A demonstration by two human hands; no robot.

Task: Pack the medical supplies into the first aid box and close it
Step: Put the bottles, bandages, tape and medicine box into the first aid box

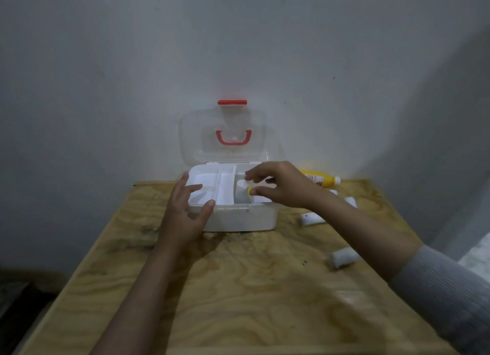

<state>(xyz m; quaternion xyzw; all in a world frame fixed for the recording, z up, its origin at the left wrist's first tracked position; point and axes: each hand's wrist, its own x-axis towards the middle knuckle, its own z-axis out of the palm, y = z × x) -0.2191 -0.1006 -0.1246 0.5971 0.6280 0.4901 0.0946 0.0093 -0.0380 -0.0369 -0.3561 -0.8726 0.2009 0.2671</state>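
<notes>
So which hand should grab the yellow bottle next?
The right hand, probably. The yellow bottle lies on the table just beyond it, right of the first aid box. The left hand rests on the box's far side.

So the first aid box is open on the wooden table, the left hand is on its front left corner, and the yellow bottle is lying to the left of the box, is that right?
Not quite. The yellow bottle lies to the right of the first aid box, not the left, as the head view shows. The rest holds: the box is open on the wooden table, with the left hand on its front left corner.
</notes>
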